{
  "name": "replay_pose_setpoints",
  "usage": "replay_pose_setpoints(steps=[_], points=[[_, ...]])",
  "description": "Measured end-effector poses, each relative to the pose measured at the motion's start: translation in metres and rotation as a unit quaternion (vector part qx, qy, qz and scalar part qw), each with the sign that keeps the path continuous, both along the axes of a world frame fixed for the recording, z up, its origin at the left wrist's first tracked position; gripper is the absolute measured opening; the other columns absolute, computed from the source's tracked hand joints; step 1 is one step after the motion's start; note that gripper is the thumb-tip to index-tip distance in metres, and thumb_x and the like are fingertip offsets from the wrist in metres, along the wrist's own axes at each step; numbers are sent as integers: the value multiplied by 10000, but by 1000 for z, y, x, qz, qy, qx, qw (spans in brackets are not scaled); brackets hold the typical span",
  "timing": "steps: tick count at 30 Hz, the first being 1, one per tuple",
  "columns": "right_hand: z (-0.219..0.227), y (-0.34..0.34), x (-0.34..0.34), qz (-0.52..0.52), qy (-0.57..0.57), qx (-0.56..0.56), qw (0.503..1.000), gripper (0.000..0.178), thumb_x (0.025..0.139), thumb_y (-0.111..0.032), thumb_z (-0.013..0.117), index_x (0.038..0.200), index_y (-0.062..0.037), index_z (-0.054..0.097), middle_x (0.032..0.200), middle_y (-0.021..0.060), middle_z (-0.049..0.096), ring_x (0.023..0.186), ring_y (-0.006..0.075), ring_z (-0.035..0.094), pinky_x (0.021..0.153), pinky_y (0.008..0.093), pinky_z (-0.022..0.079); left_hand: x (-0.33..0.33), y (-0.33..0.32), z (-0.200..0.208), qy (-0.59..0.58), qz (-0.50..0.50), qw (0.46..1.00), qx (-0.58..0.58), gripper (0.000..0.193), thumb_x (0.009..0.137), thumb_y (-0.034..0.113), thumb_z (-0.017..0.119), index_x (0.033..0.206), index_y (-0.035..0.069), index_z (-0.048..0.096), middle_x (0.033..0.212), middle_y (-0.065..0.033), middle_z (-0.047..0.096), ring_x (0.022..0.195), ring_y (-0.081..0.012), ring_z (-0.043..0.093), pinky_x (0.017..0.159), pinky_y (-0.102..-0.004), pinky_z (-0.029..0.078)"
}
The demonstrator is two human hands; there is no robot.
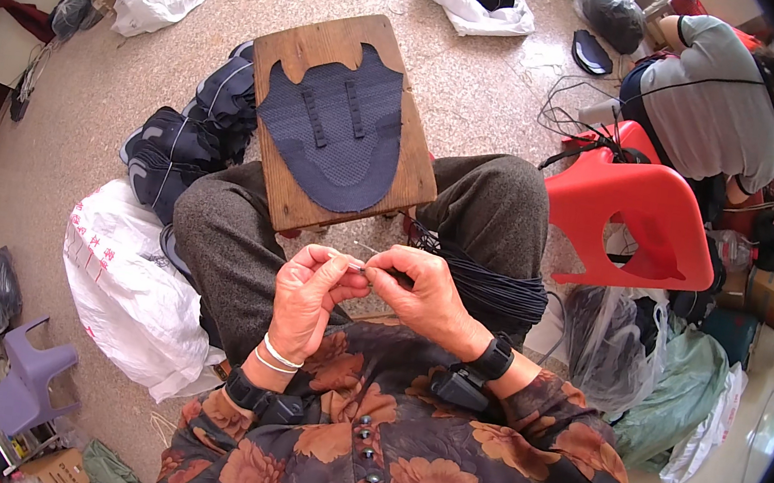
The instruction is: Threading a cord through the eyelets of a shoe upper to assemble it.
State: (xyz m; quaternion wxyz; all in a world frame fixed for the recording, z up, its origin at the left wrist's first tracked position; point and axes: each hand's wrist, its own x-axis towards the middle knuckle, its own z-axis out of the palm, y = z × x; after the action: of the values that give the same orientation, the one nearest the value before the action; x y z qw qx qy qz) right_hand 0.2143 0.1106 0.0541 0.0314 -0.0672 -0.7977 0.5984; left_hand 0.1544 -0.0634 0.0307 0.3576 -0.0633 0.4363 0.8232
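My left hand and my right hand meet above my lap, each with thumb and fingertips pinched together. Between them is something small and dark, mostly covered by the fingers. A thin pale sliver sticks out there, too fine to name. Beyond my hands, a dark blue mesh shoe upper lies flat on a wooden board, with two rows of dark loops on it. A bundle of dark cord hangs over my right thigh, beside my right hand.
A red plastic stool stands at the right, near a bent-over person. Dark tied bundles and a white sack sit at my left. Plastic bags crowd the right. A purple stool is lower left.
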Motion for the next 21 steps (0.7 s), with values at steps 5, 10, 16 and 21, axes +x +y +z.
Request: replay_pose_setpoints(steps=[5,10,16,21], points=[[-2,0,1,-5,-30,-37,999,119,909,-81,669,923,35,693,795,126,685,698,167,668,619,300,521,0,0,-1,8,-9,1000,-5,90,1011,119,594,1007,29,597,987,-111,709,858,-171,714,801,-352,622],[-7,-3,2,-29,-44,-67,996,156,935,-121,662,928,30,699,760,82,680,687,108,624,611,283,505,4,1,-2,-6,10,1000,8,96,1008,121,602,1014,27,620,995,-104,709,866,-166,710,815,-341,618],[-9,-6,2,-33,-78,-129,988,172,945,-143,666,935,25,703,736,26,663,675,54,561,600,256,479,4,0,-3,-6,10,1000,12,106,1002,129,614,1031,28,627,1038,-110,710,864,-160,709,821,-341,615],[-14,-9,2,-24,-76,-129,988,130,974,-113,656,955,11,688,811,-42,653,734,4,542,626,191,461,5,2,0,-28,42,999,11,61,992,78,618,1010,19,619,1007,-126,713,843,-175,717,807,-335,626]])
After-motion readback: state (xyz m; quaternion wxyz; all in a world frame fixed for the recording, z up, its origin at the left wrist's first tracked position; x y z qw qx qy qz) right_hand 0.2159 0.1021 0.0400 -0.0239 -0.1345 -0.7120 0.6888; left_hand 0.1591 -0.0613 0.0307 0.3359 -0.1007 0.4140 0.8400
